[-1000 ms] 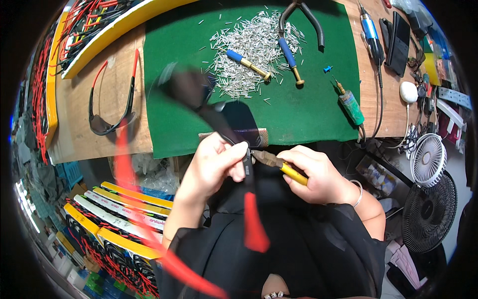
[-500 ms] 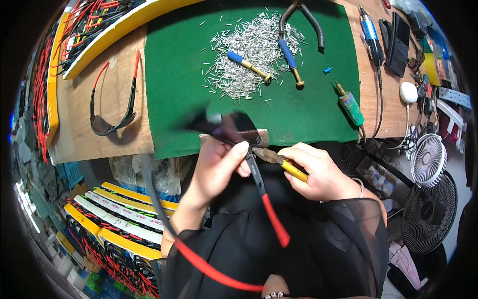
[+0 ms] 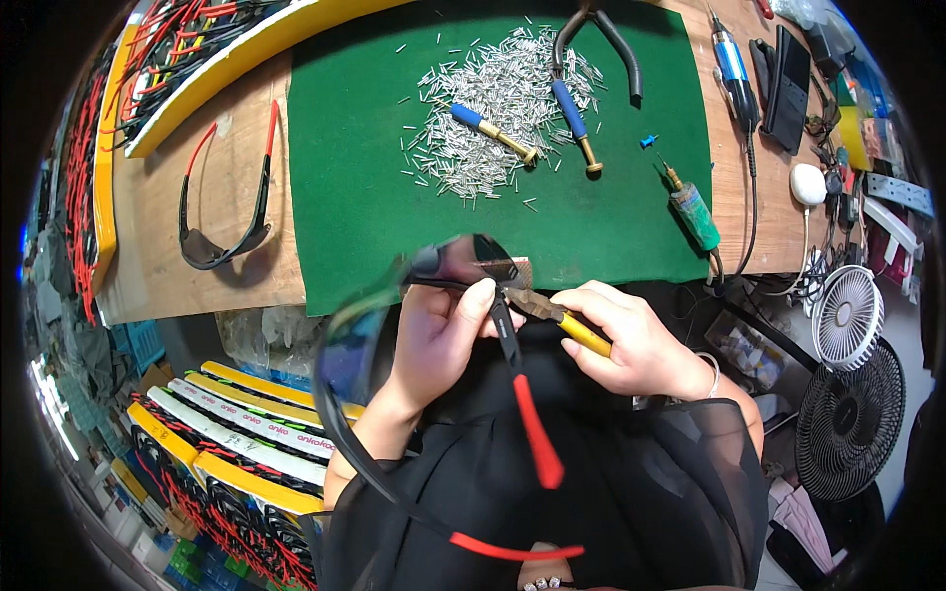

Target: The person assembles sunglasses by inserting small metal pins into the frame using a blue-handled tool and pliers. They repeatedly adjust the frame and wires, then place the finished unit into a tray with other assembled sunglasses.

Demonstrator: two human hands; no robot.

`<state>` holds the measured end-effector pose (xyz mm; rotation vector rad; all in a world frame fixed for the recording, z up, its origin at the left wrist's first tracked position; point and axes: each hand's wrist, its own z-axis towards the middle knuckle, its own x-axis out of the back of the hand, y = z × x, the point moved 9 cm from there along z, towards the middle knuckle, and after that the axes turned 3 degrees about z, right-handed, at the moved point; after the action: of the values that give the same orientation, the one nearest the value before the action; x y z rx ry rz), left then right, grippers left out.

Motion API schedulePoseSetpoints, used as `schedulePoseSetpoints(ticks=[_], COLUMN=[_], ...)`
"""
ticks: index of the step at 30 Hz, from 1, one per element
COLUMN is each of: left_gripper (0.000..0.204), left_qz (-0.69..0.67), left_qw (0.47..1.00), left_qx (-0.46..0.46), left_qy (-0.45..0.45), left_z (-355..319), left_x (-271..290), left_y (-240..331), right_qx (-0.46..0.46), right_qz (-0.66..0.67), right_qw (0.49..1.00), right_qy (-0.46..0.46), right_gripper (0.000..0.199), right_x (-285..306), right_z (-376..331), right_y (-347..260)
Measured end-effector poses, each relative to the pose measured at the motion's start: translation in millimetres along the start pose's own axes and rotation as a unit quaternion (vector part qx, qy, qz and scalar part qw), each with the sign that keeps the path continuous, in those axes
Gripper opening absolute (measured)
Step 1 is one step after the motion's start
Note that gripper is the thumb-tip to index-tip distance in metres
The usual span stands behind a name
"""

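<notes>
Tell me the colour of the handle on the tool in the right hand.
Yellow handle, seen in the head view.

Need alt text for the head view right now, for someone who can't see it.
A left hand holds dark-lensed sunglasses with red-tipped black arms while the right hand presses yellow-handled pliers to the hinge. Beyond them, a green mat carries a pile of small silver pins.

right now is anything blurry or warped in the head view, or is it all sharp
In the head view the sunglasses in the left hand are soft and smeared at the lens; the pile of small metal pins on the green mat is crisp; the fisheye bends the bench edge and blacks out the corners; lighting is even, without harsh glare.
</notes>
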<state>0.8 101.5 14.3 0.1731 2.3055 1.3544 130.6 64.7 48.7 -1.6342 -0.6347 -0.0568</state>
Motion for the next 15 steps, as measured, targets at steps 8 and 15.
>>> schedulePoseSetpoints(ticks=[8,15], left_gripper=[0.014,0.012], left_qz=[0.091,0.111], left_qw=[0.990,0.986], left_qx=[-0.018,-0.030], left_qy=[0.111,0.120], left_z=[-4,-6], left_x=[10,8], left_y=[1,5], right_qx=[-0.005,0.004], right_qz=[0.012,0.013], right_qw=[1.000,1.000], right_qy=[-0.008,0.012], right_gripper=[0.034,0.033], right_x=[-2,0], right_z=[1,2], right_y=[2,-2])
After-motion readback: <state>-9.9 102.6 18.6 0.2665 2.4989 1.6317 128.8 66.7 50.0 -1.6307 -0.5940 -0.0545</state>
